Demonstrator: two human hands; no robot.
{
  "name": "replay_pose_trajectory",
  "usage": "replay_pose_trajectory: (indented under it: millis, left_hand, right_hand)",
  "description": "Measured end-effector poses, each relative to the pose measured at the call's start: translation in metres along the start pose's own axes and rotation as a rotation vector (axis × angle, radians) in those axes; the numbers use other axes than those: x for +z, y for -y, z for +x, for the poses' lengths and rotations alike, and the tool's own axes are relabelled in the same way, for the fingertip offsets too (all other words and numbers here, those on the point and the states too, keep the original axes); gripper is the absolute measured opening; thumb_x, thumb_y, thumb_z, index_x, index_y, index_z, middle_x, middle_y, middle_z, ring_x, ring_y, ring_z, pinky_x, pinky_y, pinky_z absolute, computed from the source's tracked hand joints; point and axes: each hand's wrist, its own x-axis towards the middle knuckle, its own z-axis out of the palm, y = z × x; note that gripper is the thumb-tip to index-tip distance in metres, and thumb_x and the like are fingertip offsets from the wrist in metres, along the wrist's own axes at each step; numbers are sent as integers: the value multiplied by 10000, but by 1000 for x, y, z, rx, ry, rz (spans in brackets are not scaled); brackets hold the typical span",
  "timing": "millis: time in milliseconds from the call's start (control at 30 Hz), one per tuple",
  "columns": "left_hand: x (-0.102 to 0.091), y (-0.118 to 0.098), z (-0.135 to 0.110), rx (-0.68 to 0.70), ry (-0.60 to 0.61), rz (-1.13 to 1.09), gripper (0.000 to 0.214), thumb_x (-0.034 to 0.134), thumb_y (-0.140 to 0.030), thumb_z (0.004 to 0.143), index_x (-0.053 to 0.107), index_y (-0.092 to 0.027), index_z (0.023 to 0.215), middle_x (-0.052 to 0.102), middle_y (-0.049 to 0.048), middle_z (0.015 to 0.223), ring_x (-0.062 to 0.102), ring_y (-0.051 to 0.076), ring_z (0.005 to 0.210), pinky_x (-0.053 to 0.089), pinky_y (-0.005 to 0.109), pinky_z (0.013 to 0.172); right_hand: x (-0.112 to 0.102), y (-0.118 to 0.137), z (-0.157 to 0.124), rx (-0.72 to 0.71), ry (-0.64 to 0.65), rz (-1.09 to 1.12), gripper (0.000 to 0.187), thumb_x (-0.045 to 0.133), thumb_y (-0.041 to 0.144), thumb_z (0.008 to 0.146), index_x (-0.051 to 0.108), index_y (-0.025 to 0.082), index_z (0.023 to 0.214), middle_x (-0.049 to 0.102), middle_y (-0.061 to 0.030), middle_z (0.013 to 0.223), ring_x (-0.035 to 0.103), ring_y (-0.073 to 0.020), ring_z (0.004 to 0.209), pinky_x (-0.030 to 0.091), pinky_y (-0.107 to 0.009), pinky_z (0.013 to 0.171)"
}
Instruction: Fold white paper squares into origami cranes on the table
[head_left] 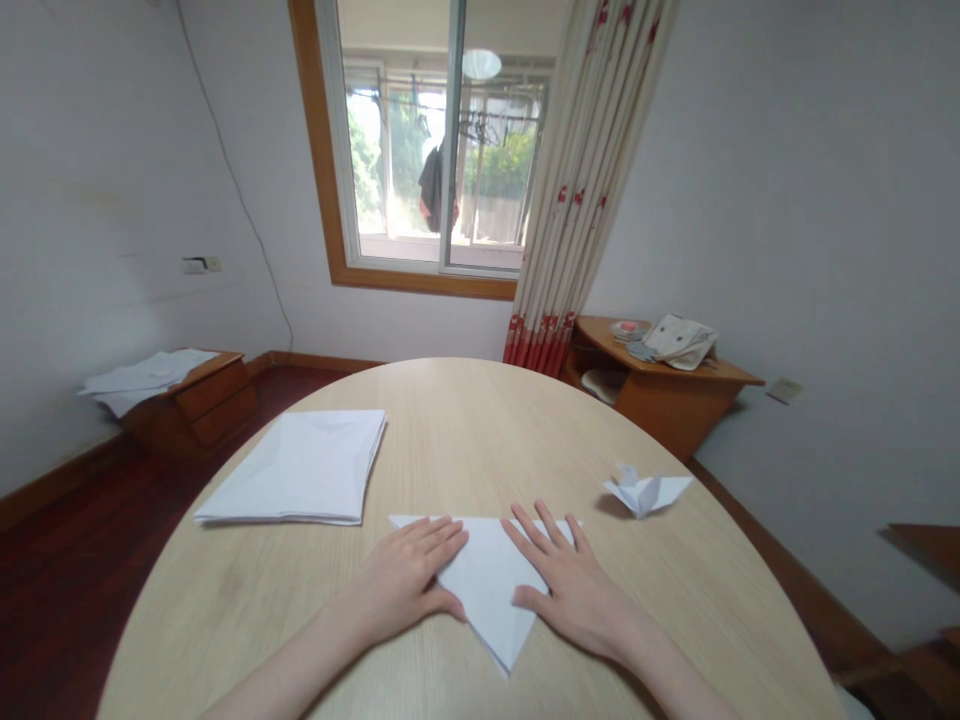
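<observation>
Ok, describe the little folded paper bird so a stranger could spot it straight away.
Start at the round wooden table. Near its right edge, past the right hand, sits the paper bird. Unlike the flat triangle under that hand and the paper stack at left, it stands up with wings.

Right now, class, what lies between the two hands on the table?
In the head view, a white paper triangle lies between them; the left hand and right hand each rest flat on it.

table point(465, 430), paper stack point(296, 468), folded triangle point(487, 585), paper bird point(645, 490)
</observation>
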Motion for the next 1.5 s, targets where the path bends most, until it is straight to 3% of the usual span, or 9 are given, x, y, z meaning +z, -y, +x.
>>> replay_pose_trajectory:
  millis: [167,400,600,833,1000,1167,1333,1500]
  left_hand:
    - [-1,2,1,22,2,47,643,575,-579,812,537,-172,1308,568,127,1334,533,287,1240,453,449,1028]
    - [-1,5,-1,61,-111,60,467,430,-522,926,595,-202,1224,665,95,1212,639,246,1107,526,391,931]
    - [-1,1,-3,113,-260,74,446,284,-443,1017,599,-181,1193,755,77,924,733,194,786,574,284,674]
    - [-11,-10,-3,128,-334,99,364,299,-281,1020,622,-147,1122,741,51,742,701,158,600,516,232,542]
    - [-10,-10,-5,139,-402,56,320,339,-228,992,616,-149,1132,728,45,741,691,157,624,513,237,568]
    - [-10,-10,-6,118,-507,-5,336,328,-235,1002,551,-156,1240,710,38,751,678,143,642,509,226,581]
    - [-14,-14,-6,92,-537,-65,400,386,-215,981,417,-183,1379,693,60,875,670,161,768,529,248,679]
    - [-11,-11,-5,-18,-574,-8,508,400,-187,949,280,-232,1440,618,105,1186,618,217,1037,508,338,879]
  right_hand:
    - [-7,2,-1,-30,63,47,770,390,655,886,136,273,1504,44,-25,1582,-55,-299,1450,-37,-596,1139]
    - [-14,4,-3,-62,61,107,737,511,597,862,232,317,1485,115,-18,1578,-18,-329,1448,-22,-613,1134]
    - [-10,0,-4,-130,-58,98,508,459,412,938,387,308,1431,289,-34,1533,207,-291,1431,136,-600,1137]
    - [-9,4,-5,-194,-189,118,551,563,426,873,485,225,1380,482,-93,1423,427,-283,1329,303,-524,1110]
    - [-6,4,-5,-246,-400,80,399,537,285,867,593,214,1256,659,-104,1228,631,-259,1094,368,-538,1061]
    - [-3,0,-3,-278,-599,59,363,410,233,923,573,199,1245,727,-88,1066,675,-234,977,455,-484,988]
    - [2,-1,-2,-254,-714,101,355,394,271,946,540,183,1257,706,-119,1081,666,-250,985,538,-406,858]
    - [7,-2,-2,-208,-729,205,423,372,282,955,415,201,1368,640,-125,1223,635,-246,1079,525,-389,908]
